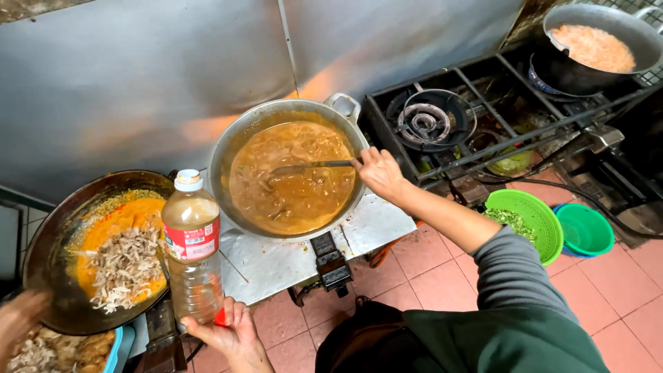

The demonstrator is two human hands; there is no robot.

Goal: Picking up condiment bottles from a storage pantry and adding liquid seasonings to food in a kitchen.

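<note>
Right hand (pixel 378 171) closed around the end of a long metal ladle handle (pixel 314 166); ladle bowl sunk in brown gravy, outline hard to make out; handle crosses the right rim of the wide round aluminium pot (pixel 228 148), which sits on a foil-covered tabletop (pixel 376 224); bare foil shows right of and below the pot, and the pot's far rim sits close to the steel wall panel (pixel 138 76).

Left hand (pixel 231 333) clamped on the base of an upright clear plastic bottle with white cap and red label (pixel 193 252); bottle stands between the pot and a dark round wok of orange sauce and shredded meat (pixel 52 242), near both; contact with either cannot be told.

Unlit black gas burner (pixel 428 121) right of the pot, grate bare; green plastic colander of chopped greens (pixel 535 221) on the red tile floor (pixel 428 269).

Another person's hand (pixel 21 314) at bottom left, blurred and cut off by the frame edge; second large pot (pixel 594 41) cut off top right.
</note>
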